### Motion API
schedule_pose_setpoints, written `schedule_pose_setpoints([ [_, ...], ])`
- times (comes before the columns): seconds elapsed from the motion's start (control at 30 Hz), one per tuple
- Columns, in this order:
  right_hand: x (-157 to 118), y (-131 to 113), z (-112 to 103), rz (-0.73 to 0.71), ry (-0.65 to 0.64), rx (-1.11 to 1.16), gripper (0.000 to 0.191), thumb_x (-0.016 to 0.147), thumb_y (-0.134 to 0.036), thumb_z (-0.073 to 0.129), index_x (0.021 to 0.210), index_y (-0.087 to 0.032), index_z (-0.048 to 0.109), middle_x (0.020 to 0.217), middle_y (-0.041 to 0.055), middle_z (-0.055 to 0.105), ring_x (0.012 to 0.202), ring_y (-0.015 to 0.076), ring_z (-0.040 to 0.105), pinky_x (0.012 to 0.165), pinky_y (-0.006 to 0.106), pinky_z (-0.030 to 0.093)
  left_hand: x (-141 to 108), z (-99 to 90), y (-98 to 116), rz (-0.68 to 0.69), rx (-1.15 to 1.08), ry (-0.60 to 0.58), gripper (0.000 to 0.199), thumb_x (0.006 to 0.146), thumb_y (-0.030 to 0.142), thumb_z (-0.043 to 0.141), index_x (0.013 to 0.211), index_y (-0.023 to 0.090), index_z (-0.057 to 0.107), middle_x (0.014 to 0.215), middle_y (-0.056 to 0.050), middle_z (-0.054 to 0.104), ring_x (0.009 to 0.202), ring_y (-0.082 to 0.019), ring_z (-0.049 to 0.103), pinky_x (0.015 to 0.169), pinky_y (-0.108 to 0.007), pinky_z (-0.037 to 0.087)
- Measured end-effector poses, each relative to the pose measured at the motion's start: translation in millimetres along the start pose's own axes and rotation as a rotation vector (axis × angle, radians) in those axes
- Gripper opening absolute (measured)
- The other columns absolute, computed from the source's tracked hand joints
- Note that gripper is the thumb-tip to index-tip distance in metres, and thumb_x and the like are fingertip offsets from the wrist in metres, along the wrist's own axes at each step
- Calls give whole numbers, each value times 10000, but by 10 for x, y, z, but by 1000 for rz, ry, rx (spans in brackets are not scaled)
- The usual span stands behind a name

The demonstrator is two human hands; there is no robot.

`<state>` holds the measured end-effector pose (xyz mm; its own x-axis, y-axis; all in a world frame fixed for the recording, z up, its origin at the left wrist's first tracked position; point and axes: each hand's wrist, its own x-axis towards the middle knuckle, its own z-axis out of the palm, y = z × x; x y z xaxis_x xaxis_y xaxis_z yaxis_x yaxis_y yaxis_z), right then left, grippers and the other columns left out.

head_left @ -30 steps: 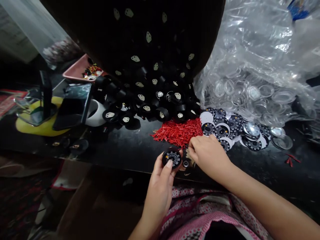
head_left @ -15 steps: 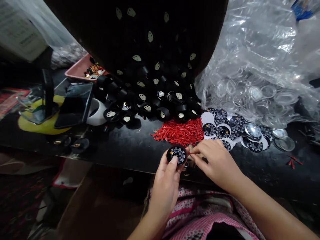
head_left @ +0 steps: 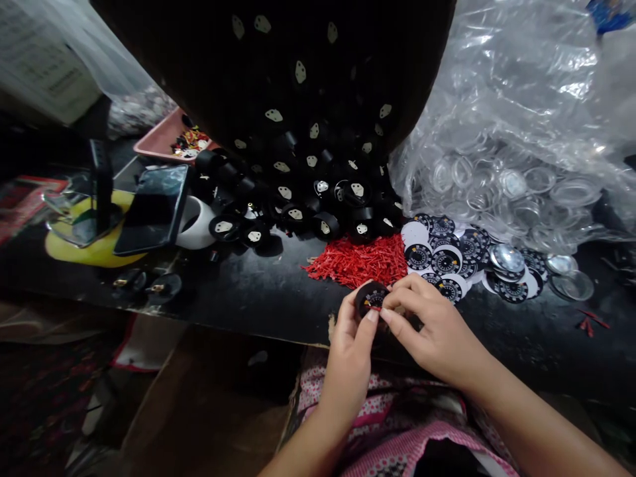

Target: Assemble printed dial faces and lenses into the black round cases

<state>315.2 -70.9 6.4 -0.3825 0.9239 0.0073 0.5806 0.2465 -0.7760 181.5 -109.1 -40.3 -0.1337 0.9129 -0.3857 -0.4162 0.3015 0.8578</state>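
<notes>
Between my hands, above the front edge of the table, is a round black gauge with a printed dial [head_left: 370,295]. My left hand [head_left: 354,334] is closed around its left side, the thumb at the lower rim. The fingertips of my right hand [head_left: 427,324] pinch a small red pointer [head_left: 376,309] that lies over the dial face. Just beyond the hands is a heap of red pointers [head_left: 360,262]. Loose dial discs [head_left: 446,260], black and white, overlap to the right of that heap.
Many black gauge housings [head_left: 325,225] spill from a large dark container [head_left: 278,59] at the back. Clear covers [head_left: 527,192] lie in a plastic bag at right. A phone [head_left: 154,209] leans on a white ring [head_left: 197,225] at left, near a pink tray [head_left: 154,140].
My left hand has moved right and slightly up with the gauge. The red pointer in my right fingers has come over the dial, and the hands now meet.
</notes>
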Motion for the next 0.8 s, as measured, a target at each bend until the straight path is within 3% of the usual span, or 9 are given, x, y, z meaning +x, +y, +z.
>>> schedule_pose_setpoints([
  [0.2,-13,-14,-38,2,9,-24,105,944,-220,549,880,-214,632,924,44,580,856,190,580,776,348,456,-33,-66,25,24,27,-92,302,924,357,635,1221,301,624,1236,-31,666,1195,-219,612,1094,-393,436],
  [0.4,-46,-37,-52,-7,6,6,121,956,-203,541,863,-211,618,896,36,579,824,182,570,766,342,447,-59,-26,167,124,160,-30,184,872,305,693,1044,247,663,996,-15,709,951,-177,681,879,-303,547],
  [0.5,-70,-68,-39,-22,8,13,157,960,-186,530,813,-211,578,847,26,588,812,185,561,759,337,438,-74,-21,193,199,211,-7,159,865,265,688,1021,242,668,970,-9,730,920,-171,705,848,-284,561],
  [0.8,-148,-240,5,19,49,133,184,961,-119,522,813,-213,579,802,-7,620,812,156,592,791,285,445,-176,-104,173,415,467,-24,384,865,104,640,1178,327,643,1087,52,738,1005,-110,704,924,-213,536],
])
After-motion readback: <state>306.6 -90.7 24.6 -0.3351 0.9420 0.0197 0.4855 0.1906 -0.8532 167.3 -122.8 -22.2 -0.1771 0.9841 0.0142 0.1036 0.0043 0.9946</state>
